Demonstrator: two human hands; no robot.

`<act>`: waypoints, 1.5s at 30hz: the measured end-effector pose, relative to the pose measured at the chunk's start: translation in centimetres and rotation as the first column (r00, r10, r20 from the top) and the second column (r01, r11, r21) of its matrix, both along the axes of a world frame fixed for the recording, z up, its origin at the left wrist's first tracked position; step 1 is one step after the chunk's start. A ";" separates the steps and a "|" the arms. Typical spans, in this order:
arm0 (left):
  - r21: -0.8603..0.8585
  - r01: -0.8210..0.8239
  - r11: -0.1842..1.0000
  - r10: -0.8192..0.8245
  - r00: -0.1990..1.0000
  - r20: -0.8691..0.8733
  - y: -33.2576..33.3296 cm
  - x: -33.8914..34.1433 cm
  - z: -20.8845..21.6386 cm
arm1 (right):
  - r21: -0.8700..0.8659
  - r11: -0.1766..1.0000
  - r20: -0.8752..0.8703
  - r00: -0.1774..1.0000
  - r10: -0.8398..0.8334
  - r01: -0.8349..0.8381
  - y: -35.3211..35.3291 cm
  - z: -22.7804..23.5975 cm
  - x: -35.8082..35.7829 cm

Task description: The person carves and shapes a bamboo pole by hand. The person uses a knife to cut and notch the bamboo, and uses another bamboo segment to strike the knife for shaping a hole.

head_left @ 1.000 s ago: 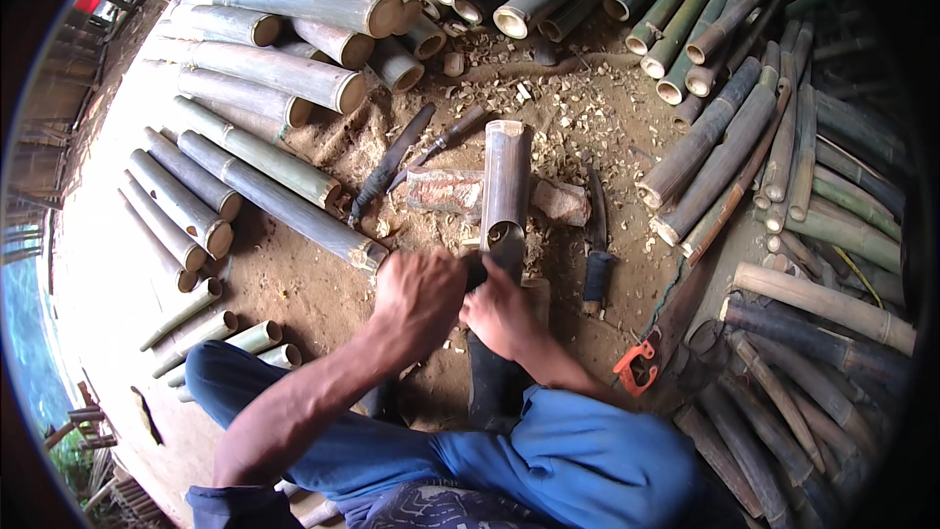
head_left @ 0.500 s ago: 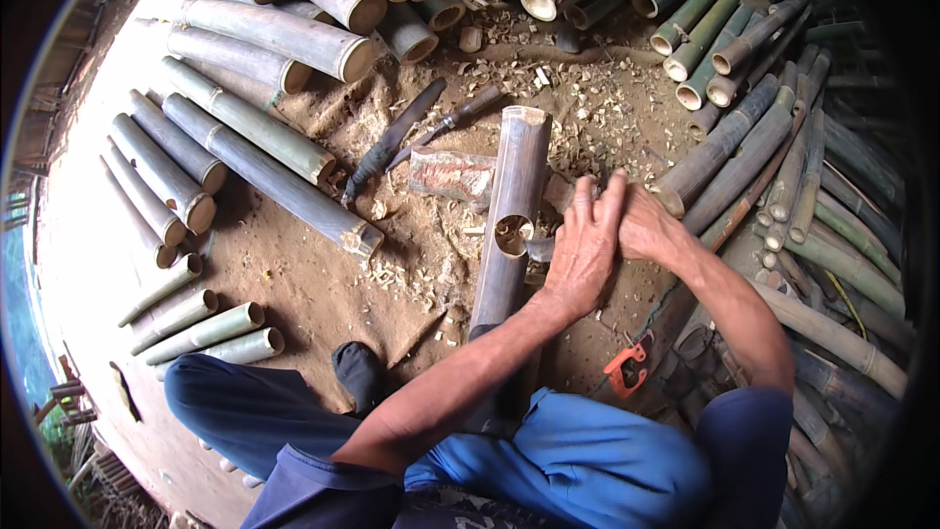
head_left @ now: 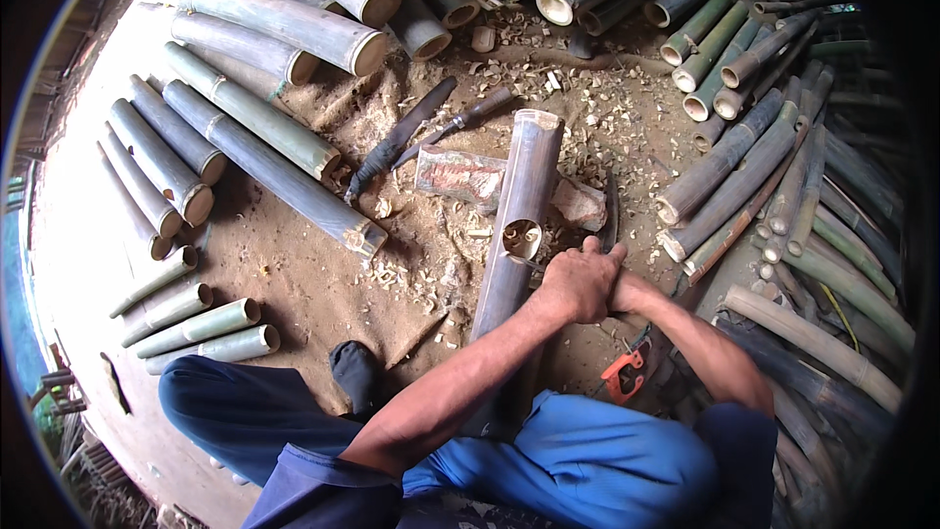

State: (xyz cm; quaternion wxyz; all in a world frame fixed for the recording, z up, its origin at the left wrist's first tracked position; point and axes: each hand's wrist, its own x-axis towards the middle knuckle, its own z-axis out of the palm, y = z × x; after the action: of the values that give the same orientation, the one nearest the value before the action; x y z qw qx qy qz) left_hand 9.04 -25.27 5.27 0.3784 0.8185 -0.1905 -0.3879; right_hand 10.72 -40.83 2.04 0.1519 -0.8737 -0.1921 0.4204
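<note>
A thick bamboo tube slants up in front of me, with a round hole cut in its side. It rests across a rough block of wood. Just right of the hole, my left hand is closed, and a narrow metal blade sticks out from it towards the tube. My right hand is pressed against the left, with its fingers mostly hidden and curled in. Above the hands is a thin dark curved strip; whether a hand holds it, I cannot tell.
A dark-handled long knife and a chisel-like tool lie left of the tube's top. Pale shavings litter the ground. Bamboo tubes lie left, behind and right. An orange plastic piece lies by my knee.
Both hands have moved down towards me, and my left fingers have curled from stretched to closed. The block's right end and the dark strip now show. The view has shifted slightly.
</note>
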 end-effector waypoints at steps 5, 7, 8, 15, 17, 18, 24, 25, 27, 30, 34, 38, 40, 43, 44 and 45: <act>-0.322 -0.571 0.755 0.646 0.732 0.215 -0.8 -1.5 0.5 | -0.008 0.888 0.386 0.817 0.428 -0.461 0.7 4.1 5.8; -0.341 -0.651 0.678 0.726 0.665 0.176 -1.1 -2.1 0.6 | -0.040 0.838 0.433 0.747 0.505 -0.543 1.2 4.2 6.2; -0.357 -0.615 0.703 0.694 0.703 0.154 -0.7 -2.4 0.4 | -0.036 0.840 0.407 0.760 0.507 -0.541 1.2 4.0 6.0; -0.208 -0.331 0.921 0.350 0.935 0.061 1.6 -2.4 1.1 | 0.084 0.991 -0.093 0.989 0.116 -0.108 0.3 1.6 0.8; -0.155 -0.126 0.980 0.126 0.992 -0.010 2.4 -1.9 0.9 | 0.065 0.961 -0.246 0.938 -0.245 0.269 0.8 0.0 -2.8; -0.059 0.055 0.997 -0.056 0.998 -0.021 2.6 -1.3 1.3 | 0.057 0.883 -0.309 0.849 -0.428 0.466 1.6 -1.1 -4.7; 0.065 0.351 0.934 -0.357 0.920 0.161 3.1 -1.6 2.0 | 0.176 0.311 -0.486 0.357 -0.798 0.934 3.9 -4.9 -10.2; 0.078 0.337 0.938 -0.346 0.911 0.223 2.5 -1.8 1.9 | 0.212 0.279 -0.480 0.348 -0.805 0.937 3.8 -5.3 -9.6; 0.072 0.370 0.926 -0.375 0.883 0.282 1.7 -1.1 1.3 | 0.292 0.287 -0.437 0.395 -0.808 0.912 2.7 -6.1 -8.0; -0.026 0.307 0.952 -0.285 0.909 0.305 1.1 0.5 1.0 | 0.383 0.380 -0.304 0.503 -0.809 0.842 0.3 -7.0 -7.2; -0.220 0.085 0.972 -0.006 0.942 0.335 1.7 1.2 0.6 | 0.424 0.790 0.099 0.844 -0.527 0.443 -0.7 -4.3 -3.8; -0.398 -0.194 0.897 0.330 0.891 0.311 2.8 0.7 0.6 | 0.140 0.981 0.477 0.877 0.054 -0.137 0.5 1.0 1.2; -0.474 -0.320 0.821 0.477 0.840 0.259 3.1 0.3 0.7 | 0.070 0.968 0.514 0.840 0.172 -0.240 1.5 2.6 2.9; -0.587 -0.450 0.673 0.673 0.702 0.234 3.6 0.3 0.2 | -0.048 0.947 0.518 0.803 0.294 -0.317 5.1 4.7 5.1; -0.599 -0.492 0.632 0.730 0.636 0.249 3.8 0.2 -0.2 | -0.059 0.937 0.537 0.780 0.321 -0.345 6.6 5.6 5.6; -0.612 -0.529 0.588 0.782 0.566 0.262 4.1 0.0 -0.5 | -0.071 0.925 0.554 0.757 0.347 -0.372 8.0 6.1 6.0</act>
State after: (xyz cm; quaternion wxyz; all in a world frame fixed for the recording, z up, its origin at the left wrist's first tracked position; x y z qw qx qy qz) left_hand 9.09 -21.17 4.74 0.6186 0.7810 -0.0399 0.0763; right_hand 16.70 -32.84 8.13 0.0249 -0.9008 -0.4012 0.1644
